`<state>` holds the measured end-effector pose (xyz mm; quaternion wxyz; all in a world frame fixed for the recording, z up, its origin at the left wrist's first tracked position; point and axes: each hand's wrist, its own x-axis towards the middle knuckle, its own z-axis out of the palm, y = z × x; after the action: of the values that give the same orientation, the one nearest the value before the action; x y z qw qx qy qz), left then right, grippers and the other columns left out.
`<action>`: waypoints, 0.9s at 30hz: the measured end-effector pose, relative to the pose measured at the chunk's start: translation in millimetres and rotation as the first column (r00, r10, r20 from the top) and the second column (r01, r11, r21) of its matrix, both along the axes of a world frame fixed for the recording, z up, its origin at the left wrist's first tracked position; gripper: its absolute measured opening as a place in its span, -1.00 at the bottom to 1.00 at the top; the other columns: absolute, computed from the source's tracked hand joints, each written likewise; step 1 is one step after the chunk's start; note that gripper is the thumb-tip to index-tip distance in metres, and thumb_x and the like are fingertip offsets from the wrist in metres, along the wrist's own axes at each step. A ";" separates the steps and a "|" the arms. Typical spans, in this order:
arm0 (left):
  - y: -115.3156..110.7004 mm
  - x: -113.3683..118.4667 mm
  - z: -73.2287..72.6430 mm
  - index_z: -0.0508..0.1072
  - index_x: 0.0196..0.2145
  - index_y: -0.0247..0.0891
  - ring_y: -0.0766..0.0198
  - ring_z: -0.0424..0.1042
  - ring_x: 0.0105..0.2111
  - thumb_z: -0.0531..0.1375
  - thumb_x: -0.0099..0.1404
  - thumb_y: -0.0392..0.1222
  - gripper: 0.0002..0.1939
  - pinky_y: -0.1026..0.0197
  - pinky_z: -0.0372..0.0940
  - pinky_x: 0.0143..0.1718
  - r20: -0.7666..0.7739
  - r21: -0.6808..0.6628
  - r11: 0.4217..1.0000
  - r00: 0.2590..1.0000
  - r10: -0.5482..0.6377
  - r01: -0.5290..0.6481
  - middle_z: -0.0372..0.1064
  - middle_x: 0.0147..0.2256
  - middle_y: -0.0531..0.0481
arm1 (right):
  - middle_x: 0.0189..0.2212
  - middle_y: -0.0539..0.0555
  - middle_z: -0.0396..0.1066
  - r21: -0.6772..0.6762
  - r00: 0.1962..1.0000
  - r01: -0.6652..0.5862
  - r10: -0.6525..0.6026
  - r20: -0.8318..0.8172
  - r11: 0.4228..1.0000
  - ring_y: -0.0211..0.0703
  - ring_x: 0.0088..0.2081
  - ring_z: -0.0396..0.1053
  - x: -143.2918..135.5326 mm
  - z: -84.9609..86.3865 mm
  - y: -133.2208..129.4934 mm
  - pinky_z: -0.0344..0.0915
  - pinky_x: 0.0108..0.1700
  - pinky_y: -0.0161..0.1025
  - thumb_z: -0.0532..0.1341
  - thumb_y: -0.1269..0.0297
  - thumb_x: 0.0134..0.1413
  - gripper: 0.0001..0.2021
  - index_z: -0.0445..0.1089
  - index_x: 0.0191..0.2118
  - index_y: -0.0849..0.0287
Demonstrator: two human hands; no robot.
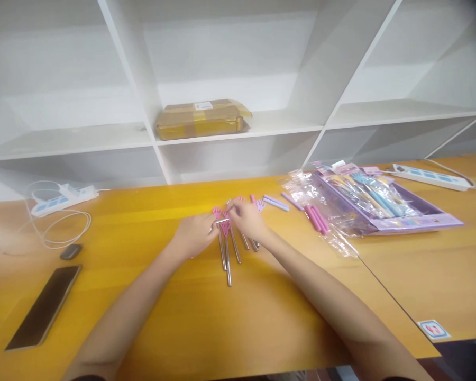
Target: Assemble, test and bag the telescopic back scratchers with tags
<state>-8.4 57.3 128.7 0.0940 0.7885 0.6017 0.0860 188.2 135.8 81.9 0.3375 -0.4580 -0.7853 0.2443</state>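
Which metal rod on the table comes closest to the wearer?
The rod with the pink claw-shaped head, between the one nearest the left hand and the one slanting rightward. Its tip extends past all the others.

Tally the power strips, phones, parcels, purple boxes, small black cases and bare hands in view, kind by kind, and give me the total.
Power strips: 2
Phone: 1
Parcel: 1
Purple box: 1
Black case: 1
Hands: 2
Total: 8
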 end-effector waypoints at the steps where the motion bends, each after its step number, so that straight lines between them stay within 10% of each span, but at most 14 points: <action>1: -0.5 2.0 -1.6 0.44 -0.26 -0.15 0.25 0.38 -0.58 -0.07 0.54 -0.17 -0.68 0.15 0.13 -0.44 -0.019 -0.015 1.000 0.999 -0.027 0.026 0.52 -0.38 0.00 | -0.42 -0.03 0.55 -0.021 1.000 -0.011 0.011 0.009 1.000 -0.17 -0.37 0.48 -0.6 -1.8 0.6 0.22 -0.25 -0.29 0.12 0.38 0.29 -0.82 0.46 -0.29 0.08; 17: 23.0 -1.8 -43.4 0.55 -0.22 -0.23 0.01 0.55 -0.16 0.08 0.37 -0.31 -0.78 0.11 0.32 -0.15 -0.183 0.074 0.994 0.978 0.097 -0.085 0.56 -0.23 -0.19 | -0.30 0.03 0.63 -0.080 0.992 -0.037 0.047 0.119 0.996 -0.11 -0.24 0.55 -4.7 -30.5 10.9 0.30 -0.17 -0.28 0.11 0.37 0.39 -0.79 0.50 -0.20 0.09; 27: 19.6 1.2 -49.8 0.59 -0.07 -0.28 -0.09 0.62 -0.27 0.03 0.46 -0.16 -0.66 0.06 0.34 -0.22 -0.218 0.021 0.995 0.971 0.101 -0.099 0.61 -0.30 -0.25 | -0.34 0.01 0.61 -0.079 0.988 -0.058 0.069 0.138 0.995 -0.15 -0.31 0.51 -6.4 -24.4 5.6 0.25 -0.22 -0.31 0.11 0.41 0.37 -0.78 0.51 -0.18 0.09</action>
<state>-7.3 76.9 78.9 0.0187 0.7624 0.6468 0.0063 181.8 141.4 57.5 0.2560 -0.4611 -0.8116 0.2513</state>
